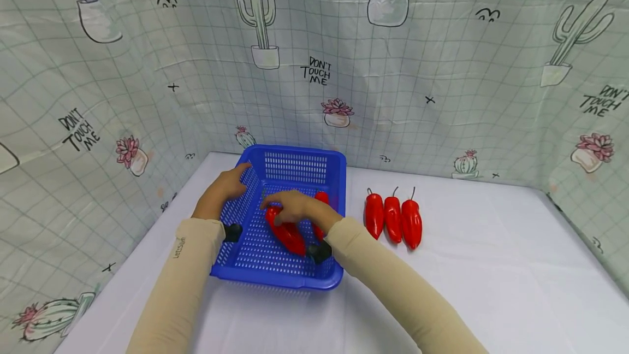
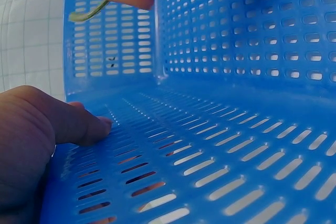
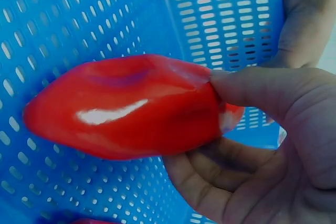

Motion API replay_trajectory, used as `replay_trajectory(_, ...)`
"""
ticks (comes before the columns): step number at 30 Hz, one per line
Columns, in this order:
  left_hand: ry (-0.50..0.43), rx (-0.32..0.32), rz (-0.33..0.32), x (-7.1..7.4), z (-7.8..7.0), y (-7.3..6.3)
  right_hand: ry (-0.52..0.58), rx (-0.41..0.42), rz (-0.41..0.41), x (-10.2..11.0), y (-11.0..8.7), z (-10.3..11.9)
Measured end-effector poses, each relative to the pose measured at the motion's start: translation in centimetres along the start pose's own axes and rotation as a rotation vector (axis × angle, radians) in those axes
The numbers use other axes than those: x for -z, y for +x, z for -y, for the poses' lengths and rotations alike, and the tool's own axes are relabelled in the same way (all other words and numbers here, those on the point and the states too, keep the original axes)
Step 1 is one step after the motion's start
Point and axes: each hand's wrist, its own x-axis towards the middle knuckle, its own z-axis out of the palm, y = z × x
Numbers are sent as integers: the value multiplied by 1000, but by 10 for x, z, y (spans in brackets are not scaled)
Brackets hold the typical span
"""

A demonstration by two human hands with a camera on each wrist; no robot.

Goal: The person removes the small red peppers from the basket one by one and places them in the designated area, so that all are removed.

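Note:
A red chili pepper (image 1: 290, 238), glossy and plump, is pinched between the thumb and fingers of my right hand (image 1: 293, 206), inside a blue plastic basket (image 1: 265, 277). In the right wrist view the thumb lies on one side of the pepper (image 3: 126, 108) and the curled fingers on the other. My left hand (image 1: 229, 184) grips the basket's left wall, thumb inside; its other fingers show through the slots in the left wrist view. A green stem (image 2: 89, 14) pokes out below a right-hand finger there. Another red pepper (image 1: 318, 230) lies along the basket's right side, partly hidden by the right arm.
Three more red peppers, a left one (image 1: 374, 214), a middle one (image 1: 393, 220) and a right one (image 1: 411, 224), lie side by side right of the basket on the white table (image 1: 491, 255). A cactus-print cloth (image 1: 295, 97) hangs behind and at both sides.

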Motion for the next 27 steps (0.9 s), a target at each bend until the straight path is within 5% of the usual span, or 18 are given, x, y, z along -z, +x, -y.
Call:
replay_trajectory(6, 12, -11, -16, 0, 0, -1, 32, 42, -76, 2, 0, 0)
replay_trajectory(11, 7, -3, -9, 0, -1, -1, 88, 87, -226, 4, 0, -1)
replay_trajectory(21, -12, 6, -10, 0, -2, -1, 358, 86, -458, 12, -1, -5)
replay_trajectory(27, -10, 11, -4, 0, -2, -1, 481, 63, -406, 21, -7, -15)
